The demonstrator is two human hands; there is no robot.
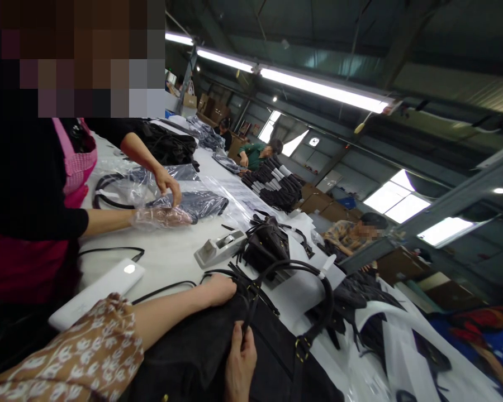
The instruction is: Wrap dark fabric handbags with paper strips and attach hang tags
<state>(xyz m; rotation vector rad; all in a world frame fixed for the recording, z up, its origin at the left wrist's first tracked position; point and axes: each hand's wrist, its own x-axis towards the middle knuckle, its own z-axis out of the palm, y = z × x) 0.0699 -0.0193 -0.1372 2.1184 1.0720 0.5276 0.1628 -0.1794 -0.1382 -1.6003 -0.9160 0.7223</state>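
A large black handbag (pixel 184 346) with gold-coloured rings lies in front of me on the white table. My left hand (pixel 218 290), below a brown patterned sleeve, is closed at the bag's upper edge beside a thin black strap; its fingertips are hidden. Thumb and fingers of my right hand (pixel 241 360) pinch a black strap (pixel 254 298) near the bag's middle. The bag's round handle (pixel 327 304) arches up on the right, with a white wrapping piece on it. Just beyond my left hand stands a grey tape dispenser (pixel 220 248).
Left of me a co-worker's hands (pixel 167 187) handle a dark item in clear plastic (pixel 205 204). A white power bank (pixel 96 293) lies by my left forearm. More black bags (pixel 268 240) and white paper (pixel 305 293) lie beyond and to the right. Other people work farther off.
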